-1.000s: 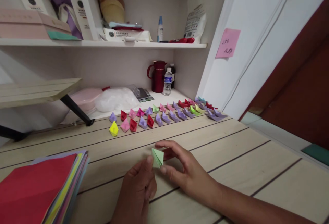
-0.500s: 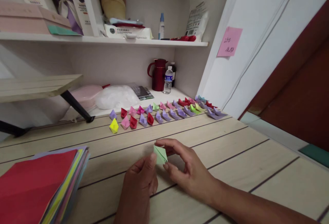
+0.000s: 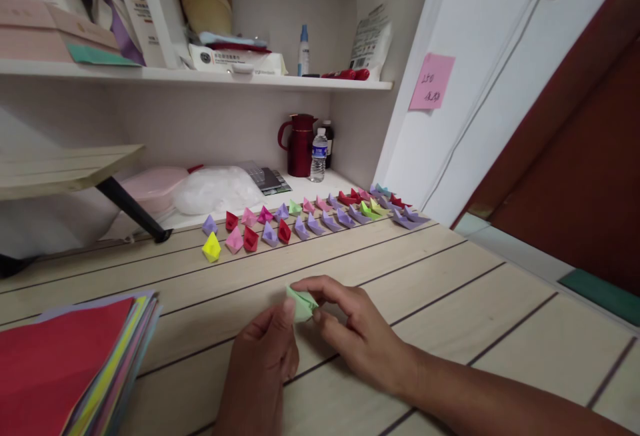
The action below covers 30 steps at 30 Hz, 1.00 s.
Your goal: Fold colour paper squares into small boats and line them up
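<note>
Both my hands pinch a small light green folded paper piece (image 3: 301, 303) just above the wooden table (image 3: 450, 289). My left hand (image 3: 263, 363) grips its near left edge with thumb and fingers closed. My right hand (image 3: 345, 329) holds its right side between thumb and forefinger, the arm coming in from the lower right. Beyond them, two rows of small folded paper boats (image 3: 300, 219) in purple, red, pink, green and yellow run along the table's far edge.
A stack of coloured paper sheets (image 3: 70, 369), red on top, lies at the lower left. A red jug (image 3: 300, 146) and water bottle (image 3: 318, 156) stand at the back. Shelves above hold boxes and packets. A pink sticky note (image 3: 431, 81) is on the white panel.
The green paper piece has tipped from upright to lying flatter between my fingers, and both hands have sunk a little toward the table. The view has shifted slightly right.
</note>
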Motion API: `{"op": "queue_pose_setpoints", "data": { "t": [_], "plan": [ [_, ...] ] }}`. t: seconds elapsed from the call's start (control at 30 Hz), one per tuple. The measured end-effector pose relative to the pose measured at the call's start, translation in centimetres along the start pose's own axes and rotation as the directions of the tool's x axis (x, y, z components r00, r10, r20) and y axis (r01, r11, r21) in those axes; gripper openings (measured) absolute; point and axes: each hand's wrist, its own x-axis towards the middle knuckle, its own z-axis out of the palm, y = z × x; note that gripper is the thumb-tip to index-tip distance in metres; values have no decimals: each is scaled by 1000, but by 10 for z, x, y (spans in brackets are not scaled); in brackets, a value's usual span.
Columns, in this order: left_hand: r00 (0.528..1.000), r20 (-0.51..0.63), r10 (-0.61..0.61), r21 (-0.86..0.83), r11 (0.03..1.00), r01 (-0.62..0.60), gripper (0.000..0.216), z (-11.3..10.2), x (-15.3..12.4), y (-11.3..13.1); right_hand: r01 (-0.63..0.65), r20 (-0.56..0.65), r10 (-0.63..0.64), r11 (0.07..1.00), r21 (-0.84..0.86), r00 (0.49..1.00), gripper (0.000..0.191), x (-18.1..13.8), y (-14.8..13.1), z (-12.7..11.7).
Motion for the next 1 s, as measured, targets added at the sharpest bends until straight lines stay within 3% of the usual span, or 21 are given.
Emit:
{"op": "queue_pose_setpoints", "data": {
  "t": [0.37, 0.57, 0.7, 1.0],
  "plan": [
    [999, 23, -46, -40, 998, 47, 58, 0, 5, 2, -9, -98, 5, 999, -34, 995, 19, 5, 0, -1],
    [996, 56, -68, -107, 991, 74, 58, -8, 10, 0, 158, -105, -161, 987, -31, 981, 39, 4, 2, -2],
    [995, 72, -70, -125, 989, 78, 61, -11, 14, -1, 244, -71, -243, 970, -5, 967, 38, 4, 0, -2],
    [992, 86, -90, -81, 992, 97, 60, -6, 7, 7, 217, -99, -217, 976, -8, 971, 40, 3, -5, -2]
  ]
}}
